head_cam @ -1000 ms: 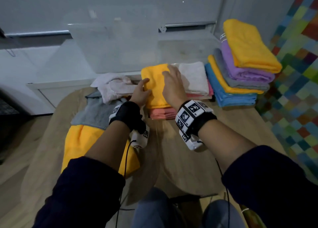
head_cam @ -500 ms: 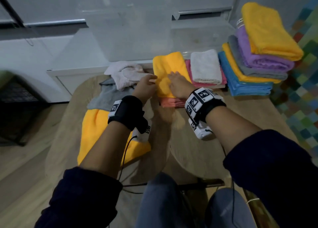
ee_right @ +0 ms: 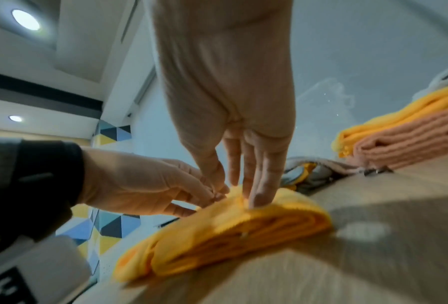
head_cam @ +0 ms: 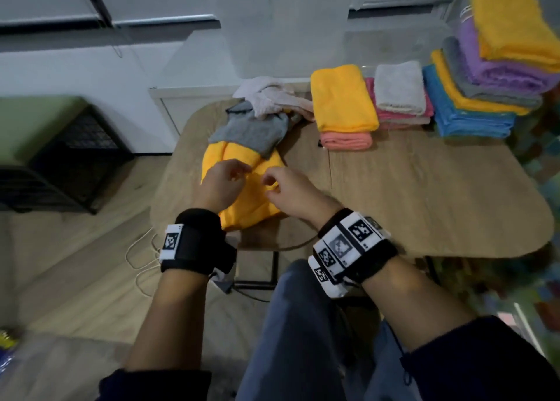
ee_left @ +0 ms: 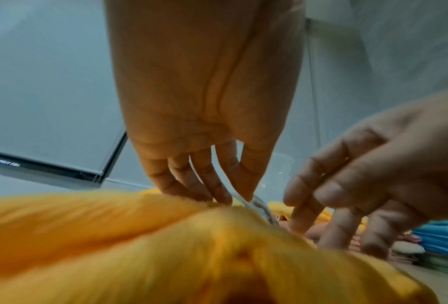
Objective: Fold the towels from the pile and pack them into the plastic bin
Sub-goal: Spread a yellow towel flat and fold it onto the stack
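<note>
A crumpled yellow towel [head_cam: 245, 200] lies at the table's near left, its far end under a grey towel [head_cam: 251, 131] and a whitish one [head_cam: 272, 96] of the pile. My left hand [head_cam: 235, 173] pinches a raised fold of the yellow towel [ee_left: 139, 236] with fingertips and thumb. My right hand [head_cam: 272, 184] pinches the same ridge just to the right; in the right wrist view its fingers [ee_right: 259, 195] press on the cloth [ee_right: 243, 226]. The clear plastic bin [head_cam: 272, 37] stands behind the table's far edge.
Folded towels sit at the back: yellow [head_cam: 342, 97] on salmon [head_cam: 345, 140], white [head_cam: 398, 87] on pink, and a tall mixed stack [head_cam: 485, 97] at the right. The wooden table [head_cam: 424, 194] is bare at the right front. A dark crate [head_cam: 75, 158] stands on the floor at left.
Both hands left the folded yellow towel at the back and came toward me and left onto the crumpled yellow towel, which they now pinch. The view tilted down.
</note>
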Motion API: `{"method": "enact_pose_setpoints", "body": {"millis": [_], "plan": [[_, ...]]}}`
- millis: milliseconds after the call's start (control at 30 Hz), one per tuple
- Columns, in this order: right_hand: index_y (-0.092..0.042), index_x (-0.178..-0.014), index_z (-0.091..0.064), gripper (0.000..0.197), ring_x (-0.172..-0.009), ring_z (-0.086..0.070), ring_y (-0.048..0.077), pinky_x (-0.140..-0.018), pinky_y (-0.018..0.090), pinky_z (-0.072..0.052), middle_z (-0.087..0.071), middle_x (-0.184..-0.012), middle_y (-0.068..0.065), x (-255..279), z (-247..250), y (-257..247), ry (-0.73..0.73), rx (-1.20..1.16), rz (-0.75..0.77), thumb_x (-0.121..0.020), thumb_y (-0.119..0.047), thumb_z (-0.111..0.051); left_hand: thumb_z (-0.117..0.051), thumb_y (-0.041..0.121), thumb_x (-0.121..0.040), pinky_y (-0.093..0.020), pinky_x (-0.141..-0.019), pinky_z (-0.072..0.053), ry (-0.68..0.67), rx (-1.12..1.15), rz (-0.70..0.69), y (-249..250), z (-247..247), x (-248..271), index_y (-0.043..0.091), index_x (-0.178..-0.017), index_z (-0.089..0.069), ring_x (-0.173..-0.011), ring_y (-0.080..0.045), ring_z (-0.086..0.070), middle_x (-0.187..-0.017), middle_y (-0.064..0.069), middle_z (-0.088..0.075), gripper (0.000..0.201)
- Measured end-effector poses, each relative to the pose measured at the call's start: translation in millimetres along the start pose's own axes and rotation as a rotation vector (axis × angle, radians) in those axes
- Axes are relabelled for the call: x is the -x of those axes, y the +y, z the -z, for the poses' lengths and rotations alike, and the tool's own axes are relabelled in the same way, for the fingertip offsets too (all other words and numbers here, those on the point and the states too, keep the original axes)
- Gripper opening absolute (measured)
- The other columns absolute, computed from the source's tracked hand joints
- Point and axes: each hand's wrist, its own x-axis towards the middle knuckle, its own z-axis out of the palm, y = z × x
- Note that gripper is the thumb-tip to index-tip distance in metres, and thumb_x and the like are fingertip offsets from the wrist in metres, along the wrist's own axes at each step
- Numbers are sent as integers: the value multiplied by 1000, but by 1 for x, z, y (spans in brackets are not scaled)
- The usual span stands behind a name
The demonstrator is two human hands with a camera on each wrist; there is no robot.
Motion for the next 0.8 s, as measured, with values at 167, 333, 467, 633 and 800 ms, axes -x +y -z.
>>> {"method": "enact_pose_setpoints", "body": {"millis": [167, 333, 467, 633, 800], "plan": [[-4, -108, -58, 32, -106, -54, 31, -85, 37, -44, -61, -109, 15, -9, -32, 3, 98, -9, -198, -87, -27, -62, -58, -3, -78, -16, -84, -33, 55, 11, -51, -16, -18, 26, 1, -104, -66, -107, -29, -54, -110, -18, -60, 27], [-13, -92, -55, 8, -92, -52, 25, -76, 33, -39, -57, -94, 8, -10, -33, 0, 110, -98, -132, -87, -19, -57, -59, 14, -82, -36, -99, -32, 173, -114, -15, -21, -26, 32, 14, -113, -64, -120, -32, -45, -126, -13, -52, 31], [-13, -88, -46, 5, -68, -42, 12, -62, 24, -35, -40, -72, -4, 0, 2, -12, 229, -516, -110, -92, -14, -50, -46, 14, -92, -47, -108, -23, 182, -271, 111, -24, -17, 32, 30, -132, -49, -136, -35, -21, -152, -5, -24, 43], [-20, -78, -48, 12, -79, -46, 23, -68, 39, -49, -42, -75, 6, 22, 48, -29, 385, -980, 10, -89, -16, -49, -44, 9, -90, -43, -100, -33, 256, -218, 71, -20, -6, 19, 12, -131, -49, -122, -39, -43, -143, -14, -41, 42], [-23, -76, -48, 10, -78, -37, 22, -66, 36, -35, -36, -75, 9, 49, 94, -21, 606, -1037, -36, -82, -17, -53, -53, 11, -83, -27, -88, -32, 395, -41, -163, 9, -4, 18, 19, -105, -68, -111, -29, -52, -124, -1, -59, 28]]}}
